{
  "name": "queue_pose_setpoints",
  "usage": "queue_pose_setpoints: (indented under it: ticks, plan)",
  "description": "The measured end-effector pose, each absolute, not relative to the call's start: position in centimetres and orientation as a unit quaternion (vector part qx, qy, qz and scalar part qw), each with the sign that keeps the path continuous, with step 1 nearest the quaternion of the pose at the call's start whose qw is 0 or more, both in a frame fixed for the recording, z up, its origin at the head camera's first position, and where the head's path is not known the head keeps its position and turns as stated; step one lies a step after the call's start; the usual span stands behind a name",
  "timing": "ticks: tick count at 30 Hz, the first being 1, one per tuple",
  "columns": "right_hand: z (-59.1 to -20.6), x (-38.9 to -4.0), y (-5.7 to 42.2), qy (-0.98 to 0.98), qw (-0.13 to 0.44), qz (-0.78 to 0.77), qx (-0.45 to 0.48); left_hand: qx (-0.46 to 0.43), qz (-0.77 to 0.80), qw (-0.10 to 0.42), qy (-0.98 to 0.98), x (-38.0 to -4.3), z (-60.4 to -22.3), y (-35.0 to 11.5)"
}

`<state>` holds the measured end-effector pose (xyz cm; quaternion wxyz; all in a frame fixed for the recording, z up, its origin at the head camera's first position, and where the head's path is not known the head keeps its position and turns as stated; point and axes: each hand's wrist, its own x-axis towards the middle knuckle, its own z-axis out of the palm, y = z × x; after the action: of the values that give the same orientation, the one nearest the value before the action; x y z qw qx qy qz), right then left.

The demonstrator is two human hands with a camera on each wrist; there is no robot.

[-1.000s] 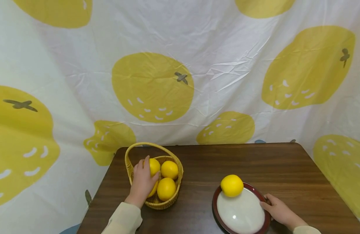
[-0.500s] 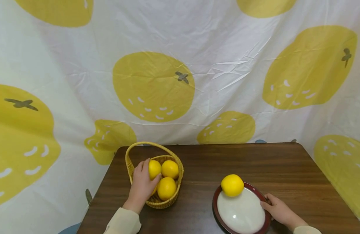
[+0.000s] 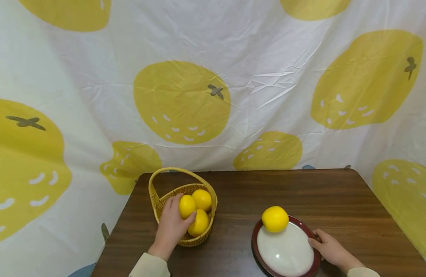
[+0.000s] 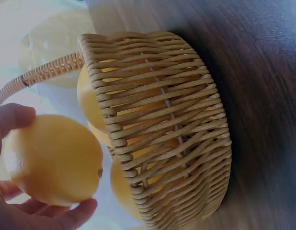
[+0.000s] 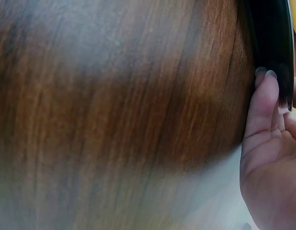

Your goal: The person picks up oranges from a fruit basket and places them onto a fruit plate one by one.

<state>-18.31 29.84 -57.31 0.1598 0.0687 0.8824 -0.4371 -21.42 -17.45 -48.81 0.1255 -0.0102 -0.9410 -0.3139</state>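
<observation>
In the head view my left hand (image 3: 172, 229) grips a yellow lemon (image 3: 187, 207) over the wicker basket (image 3: 190, 243). Seen from the left wrist, the held lemon (image 4: 54, 160) sits between thumb and fingers, just above the basket's (image 4: 162, 110) rim. Two other lemons show inside, one at the back (image 3: 202, 199) and one in front (image 3: 199, 225). On the right, my right hand (image 3: 328, 248) holds the edge of a white plate (image 3: 285, 254) with a dark red rim, thumb on top. Another lemon (image 3: 275, 219) rests at the plate's far left side.
The basket's tall arched handle (image 3: 180, 170) rises over its left and back. Both basket and plate stand on a dark wooden table (image 3: 254, 188). Behind the table hangs a white cloth (image 3: 261, 57) printed with big lemons.
My left hand has lifted a lemon from the left part of the basket and shifted slightly right with it. The right hand, plate and its lemon stay in place.
</observation>
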Motion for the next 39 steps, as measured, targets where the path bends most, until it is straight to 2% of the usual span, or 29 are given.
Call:
queue_pose_setpoints:
  ticks: [30, 39]
  plan:
    - [-57.0, -18.1, 29.7, 0.879, 0.162, -0.443, 0.068, -0.066, -0.264, 0.168, -0.947, -20.0, -49.2, -15.3]
    - [-56.9, -18.2, 29.5, 0.882, 0.163, -0.437, 0.072, -0.082, -0.261, 0.161, -0.948, -19.7, -49.1, -14.3]
